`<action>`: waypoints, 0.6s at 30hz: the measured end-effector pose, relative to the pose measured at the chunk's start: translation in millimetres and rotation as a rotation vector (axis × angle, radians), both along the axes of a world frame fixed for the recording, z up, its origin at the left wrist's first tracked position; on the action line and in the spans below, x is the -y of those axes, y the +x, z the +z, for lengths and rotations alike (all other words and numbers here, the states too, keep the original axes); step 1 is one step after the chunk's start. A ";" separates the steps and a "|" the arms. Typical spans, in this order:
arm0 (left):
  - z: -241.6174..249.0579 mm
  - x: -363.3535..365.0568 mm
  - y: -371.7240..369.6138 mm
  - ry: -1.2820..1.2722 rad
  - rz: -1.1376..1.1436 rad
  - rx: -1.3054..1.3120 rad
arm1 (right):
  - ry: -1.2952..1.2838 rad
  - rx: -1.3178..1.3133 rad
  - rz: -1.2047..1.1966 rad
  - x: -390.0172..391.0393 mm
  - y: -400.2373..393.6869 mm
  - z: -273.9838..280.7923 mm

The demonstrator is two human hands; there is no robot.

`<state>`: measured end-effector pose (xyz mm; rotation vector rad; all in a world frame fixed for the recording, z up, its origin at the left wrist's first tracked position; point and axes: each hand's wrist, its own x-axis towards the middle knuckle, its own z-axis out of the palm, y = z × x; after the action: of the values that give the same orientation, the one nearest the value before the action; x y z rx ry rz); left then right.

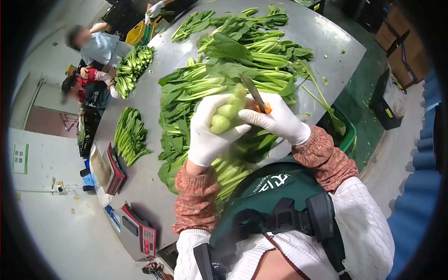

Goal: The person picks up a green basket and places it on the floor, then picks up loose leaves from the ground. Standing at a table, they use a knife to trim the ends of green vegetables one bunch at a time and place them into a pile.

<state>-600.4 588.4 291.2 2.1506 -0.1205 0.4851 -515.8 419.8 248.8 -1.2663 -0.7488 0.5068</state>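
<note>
White gloves cover both my hands, held up close to my chest over the table. My left hand (207,125) is wrapped round a bunch of leafy greens (221,119), its pale cut stem ends facing me. In my right hand (279,117) is a knife (252,91) with an orange handle, the blade pointing up and away beside the stems. My right thumb reaches across to the bunch. Below and beyond my hands, a large heap of leafy greens (219,86) with pale stalks spreads over the metal table (333,44).
Two red scales (140,228) stand along the left edge, near a separate pile of greens (131,135). Co-workers (100,46) stand at the far left by another pile (133,70). A green bin (346,133) sits below the table's right edge; cardboard boxes (406,51) are stacked further right.
</note>
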 end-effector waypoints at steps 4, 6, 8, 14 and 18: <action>-2.0 3.9 -4.6 -0.102 0.060 -0.066 | -0.194 0.276 -0.042 12.5 2.7 8.7; -5.3 3.5 -5.4 -0.119 0.063 -0.083 | -0.215 0.564 -0.261 16.9 2.7 3.2; -8.1 4.0 -4.7 -0.082 0.062 -0.068 | -0.298 0.653 -0.337 19.8 5.0 3.7; 1.2 15.3 0.2 -0.046 -0.027 -0.068 | -0.392 0.706 -0.479 21.6 11.7 -19.2; 19.9 10.0 -11.6 -0.063 -0.017 0.034 | -0.428 -0.041 -0.548 45.2 47.1 -65.1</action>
<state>-611.9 578.4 311.0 2.0782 -0.1408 0.5098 -468.6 374.6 183.7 -1.7778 -0.2346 0.2435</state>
